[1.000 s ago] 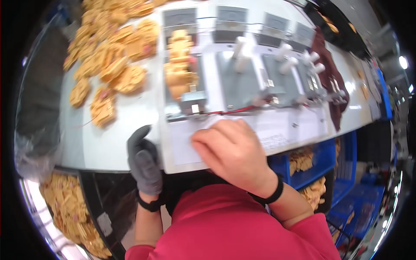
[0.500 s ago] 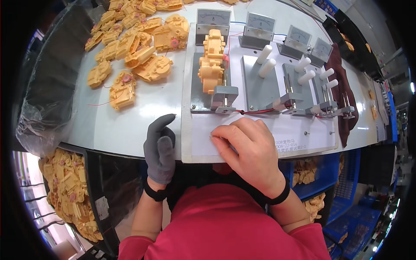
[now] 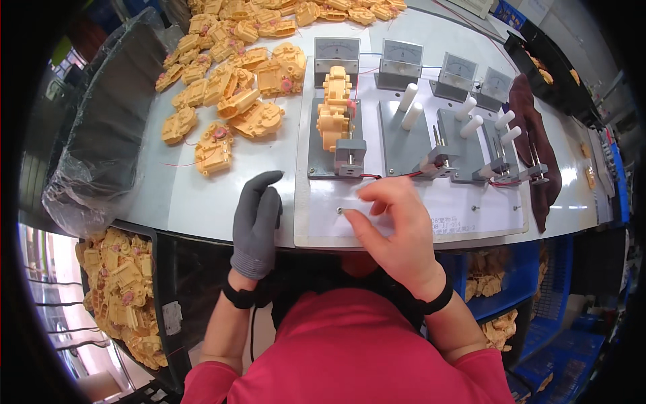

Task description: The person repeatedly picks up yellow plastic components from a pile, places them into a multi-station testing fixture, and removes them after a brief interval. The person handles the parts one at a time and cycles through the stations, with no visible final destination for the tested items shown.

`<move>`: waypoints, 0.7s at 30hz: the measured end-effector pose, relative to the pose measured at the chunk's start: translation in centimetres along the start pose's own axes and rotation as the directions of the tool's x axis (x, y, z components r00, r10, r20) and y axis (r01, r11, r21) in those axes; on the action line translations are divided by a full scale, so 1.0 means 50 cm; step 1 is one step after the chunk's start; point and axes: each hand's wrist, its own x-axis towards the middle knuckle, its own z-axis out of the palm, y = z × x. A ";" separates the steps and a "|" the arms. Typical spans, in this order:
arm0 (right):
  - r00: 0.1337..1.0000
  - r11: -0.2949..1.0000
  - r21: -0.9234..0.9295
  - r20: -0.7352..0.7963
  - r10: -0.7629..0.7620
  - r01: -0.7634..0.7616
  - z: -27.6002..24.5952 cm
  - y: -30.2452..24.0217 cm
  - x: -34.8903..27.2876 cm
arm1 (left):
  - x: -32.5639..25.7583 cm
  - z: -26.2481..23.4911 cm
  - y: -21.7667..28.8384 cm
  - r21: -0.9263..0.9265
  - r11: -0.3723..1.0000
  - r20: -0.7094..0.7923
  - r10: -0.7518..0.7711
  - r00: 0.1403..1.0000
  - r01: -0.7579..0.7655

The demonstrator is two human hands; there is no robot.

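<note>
My left hand, in a grey glove, hovers at the table's front edge beside the white board. Its fingers are stretched up and it holds nothing. Bare, my right hand is over the board's front part, thumb and fingertips apart with nothing between them. Just beyond it, a yellow plastic gearbox housing stands on the leftmost grey fixture, behind a small metal clamp block. Nearest to my left hand on the table lies another yellow housing with a red wire.
Many yellow housings are heaped at the far left. Analog meters stand behind several fixtures with white pegs. A dark red cloth lies at right. Bins of housings sit below, and a plastic-lined black bin stands left.
My right hand's thumb and fingers have spread from a near pinch. My left hand's fingers have straightened somewhat. The whole view has shifted slightly; the housing stays on its fixture.
</note>
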 end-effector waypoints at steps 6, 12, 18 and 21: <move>1.000 0.988 0.152 -0.006 -0.021 0.021 -0.002 -0.003 0.026 | 0.138 0.007 0.164 0.370 0.923 0.240 0.016 0.971 -0.106; 1.000 0.967 0.253 0.021 -0.019 0.013 0.010 -0.014 0.029 | 0.296 0.087 0.155 0.497 0.864 0.448 -0.168 0.878 -0.088; 1.000 0.977 0.213 0.009 0.001 -0.003 0.004 -0.003 0.016 | 0.281 0.143 0.260 0.813 0.513 0.429 -0.206 0.879 -0.277; 1.000 0.977 0.211 0.030 0.002 -0.008 0.004 -0.006 0.012 | 0.239 0.113 0.263 0.696 0.668 0.408 -0.063 0.911 -0.265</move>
